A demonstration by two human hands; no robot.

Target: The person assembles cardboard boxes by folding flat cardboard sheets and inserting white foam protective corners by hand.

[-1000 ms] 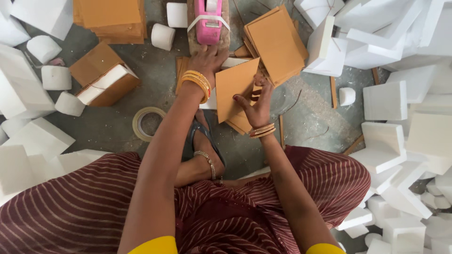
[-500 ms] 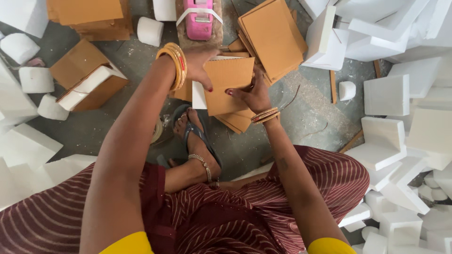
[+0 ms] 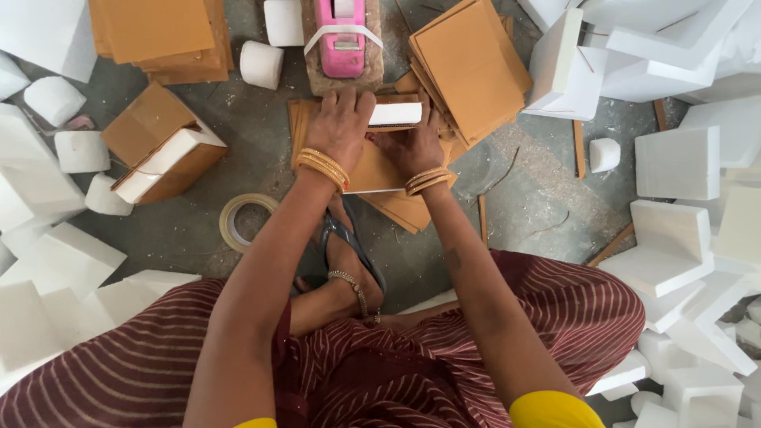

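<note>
My left hand (image 3: 342, 123) and my right hand (image 3: 412, 143) both press on a flat brown cardboard sheet (image 3: 372, 170) lying on the floor in front of me. A white foam block (image 3: 396, 113) sits on the sheet between my fingers; both hands grip it with the cardboard folding up around it. A pink tape dispenser (image 3: 342, 40) rests on a brown block just beyond my hands. More cardboard sheets (image 3: 404, 210) lie under the one I hold. Gold bangles circle both wrists.
A stack of cardboard sheets (image 3: 468, 63) lies at the upper right, another stack (image 3: 158, 36) at the upper left. An open box with foam (image 3: 162, 150) and a tape roll (image 3: 242, 220) lie left. White foam pieces (image 3: 674, 238) surround me. My sandalled foot (image 3: 349, 269) is below.
My left hand came down from the tape dispenser onto the cardboard. The sheet that my right hand held tilted up now lies flat, with the foam block on it under both hands.
</note>
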